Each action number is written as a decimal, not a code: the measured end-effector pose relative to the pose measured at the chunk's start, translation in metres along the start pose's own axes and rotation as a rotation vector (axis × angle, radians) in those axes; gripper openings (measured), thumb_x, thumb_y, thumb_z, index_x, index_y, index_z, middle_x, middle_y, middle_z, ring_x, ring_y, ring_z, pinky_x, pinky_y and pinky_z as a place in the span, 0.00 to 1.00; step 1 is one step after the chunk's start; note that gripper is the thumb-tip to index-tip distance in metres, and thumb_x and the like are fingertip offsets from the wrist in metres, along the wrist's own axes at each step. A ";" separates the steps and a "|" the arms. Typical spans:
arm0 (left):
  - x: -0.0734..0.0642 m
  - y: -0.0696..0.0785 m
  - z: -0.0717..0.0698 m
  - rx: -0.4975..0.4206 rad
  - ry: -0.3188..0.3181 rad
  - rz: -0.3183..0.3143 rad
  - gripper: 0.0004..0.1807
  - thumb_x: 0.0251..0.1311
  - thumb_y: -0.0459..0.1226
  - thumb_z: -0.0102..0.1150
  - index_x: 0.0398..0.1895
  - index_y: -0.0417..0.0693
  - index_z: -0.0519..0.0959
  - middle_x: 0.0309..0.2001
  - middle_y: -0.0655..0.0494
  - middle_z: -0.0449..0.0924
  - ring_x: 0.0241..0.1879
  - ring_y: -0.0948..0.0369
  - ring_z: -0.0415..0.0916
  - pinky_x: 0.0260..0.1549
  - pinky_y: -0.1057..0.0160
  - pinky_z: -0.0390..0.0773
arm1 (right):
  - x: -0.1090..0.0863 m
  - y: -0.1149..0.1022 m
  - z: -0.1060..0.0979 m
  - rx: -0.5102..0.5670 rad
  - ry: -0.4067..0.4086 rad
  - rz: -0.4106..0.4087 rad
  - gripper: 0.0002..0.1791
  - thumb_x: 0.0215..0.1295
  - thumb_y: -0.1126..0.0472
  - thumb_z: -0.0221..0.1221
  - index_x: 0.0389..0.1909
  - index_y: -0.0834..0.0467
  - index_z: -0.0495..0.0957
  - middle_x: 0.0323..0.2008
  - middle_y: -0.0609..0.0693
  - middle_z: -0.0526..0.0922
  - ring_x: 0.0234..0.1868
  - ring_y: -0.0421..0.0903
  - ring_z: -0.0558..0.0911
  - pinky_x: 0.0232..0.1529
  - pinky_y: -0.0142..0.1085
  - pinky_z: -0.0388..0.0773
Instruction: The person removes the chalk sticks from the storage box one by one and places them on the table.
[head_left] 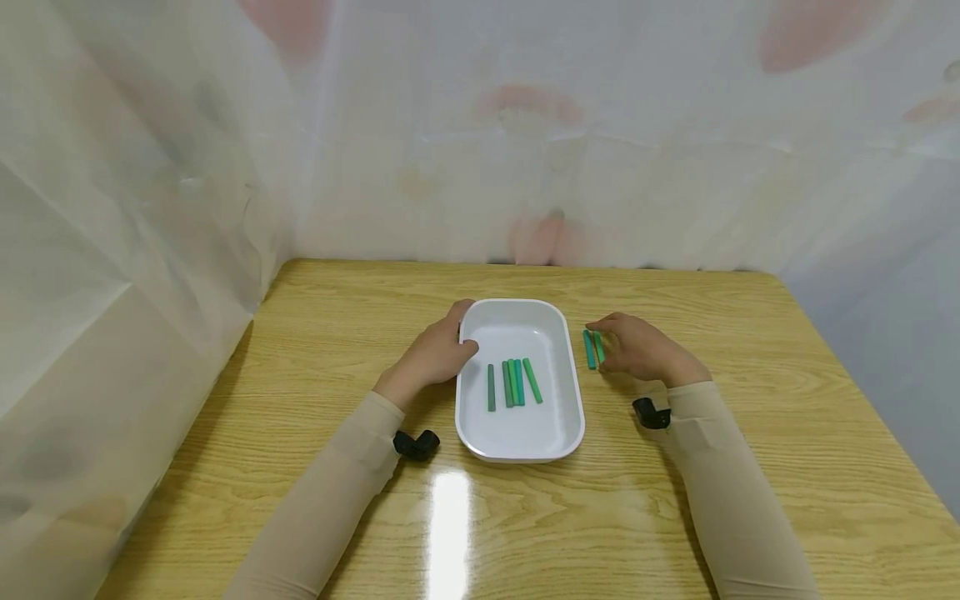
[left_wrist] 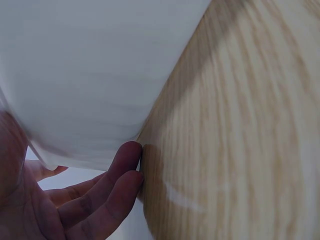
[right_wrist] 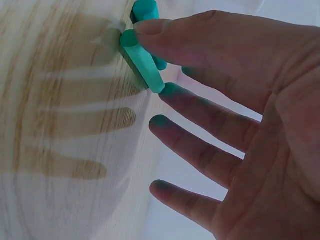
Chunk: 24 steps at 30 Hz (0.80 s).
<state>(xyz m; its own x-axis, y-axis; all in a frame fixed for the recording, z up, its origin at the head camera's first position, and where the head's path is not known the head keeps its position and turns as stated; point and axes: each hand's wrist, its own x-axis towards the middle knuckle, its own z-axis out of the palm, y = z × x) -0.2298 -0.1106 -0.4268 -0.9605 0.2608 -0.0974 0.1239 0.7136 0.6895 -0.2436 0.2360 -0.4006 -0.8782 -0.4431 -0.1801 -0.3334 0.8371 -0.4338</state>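
Behind the worktop and along its left side, we see pale, crinkled sheeting (head_left: pixel 420 192) with blurred reddish blotches. Next in size comes the worktop (head_left: pixel 352 325) itself, yellowish-brown, wood-grained and glossy. Over it reach two long beige fabric sleeves, the left (head_left: pixel 322 500) and the right (head_left: pixel 738 500). On the worktop between them we find a white, rounded rectangular tray (head_left: pixel 551 437). The person's left hand (head_left: pixel 431 354) grips its left side, the thumb over the rim and the other fingers against the outer wall. Just beyond the tray's right side, the right hand (head_left: pixel 641 348) has its fingers spread and loosely extended; in the right wrist view we see green smudges on several fingertips. At each wrist sits a small black device, one on the left (head_left: pixel 416 446), one on the right (head_left: pixel 652 414). Smallest are the slim sticks: five, in greens and teal, lie inside the tray, the leftmost a dull dark green one (head_left: pixel 491 387). On the worktop beside it, at the right fingers, lie a teal stick (head_left: pixel 589 350) and a bright green stick (right_wrist: pixel 142 62), the latter touched by a fingertip at one end.
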 end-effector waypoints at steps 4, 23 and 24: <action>0.000 0.000 0.000 -0.006 -0.001 -0.001 0.40 0.71 0.44 0.52 0.83 0.61 0.50 0.74 0.49 0.70 0.57 0.51 0.79 0.57 0.46 0.81 | 0.000 0.000 0.000 0.004 0.007 -0.007 0.40 0.59 0.65 0.69 0.74 0.64 0.69 0.70 0.68 0.71 0.71 0.69 0.70 0.70 0.64 0.66; -0.001 0.001 -0.001 -0.009 0.001 0.010 0.40 0.71 0.43 0.51 0.84 0.58 0.50 0.73 0.48 0.70 0.54 0.51 0.81 0.55 0.47 0.83 | -0.002 -0.005 -0.002 -0.030 0.023 -0.044 0.39 0.61 0.64 0.69 0.74 0.64 0.69 0.70 0.68 0.71 0.70 0.69 0.71 0.67 0.64 0.70; -0.001 0.001 -0.001 -0.009 0.000 0.010 0.40 0.71 0.43 0.51 0.84 0.58 0.49 0.73 0.48 0.70 0.54 0.51 0.81 0.55 0.47 0.83 | -0.002 -0.006 -0.002 -0.030 0.025 -0.045 0.39 0.61 0.64 0.69 0.74 0.63 0.69 0.70 0.67 0.71 0.70 0.69 0.70 0.67 0.64 0.69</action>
<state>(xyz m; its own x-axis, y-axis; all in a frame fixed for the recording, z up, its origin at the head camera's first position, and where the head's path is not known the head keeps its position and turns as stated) -0.2288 -0.1102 -0.4252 -0.9591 0.2682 -0.0902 0.1315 0.7047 0.6972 -0.2407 0.2328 -0.3957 -0.8704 -0.4723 -0.1387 -0.3822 0.8259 -0.4144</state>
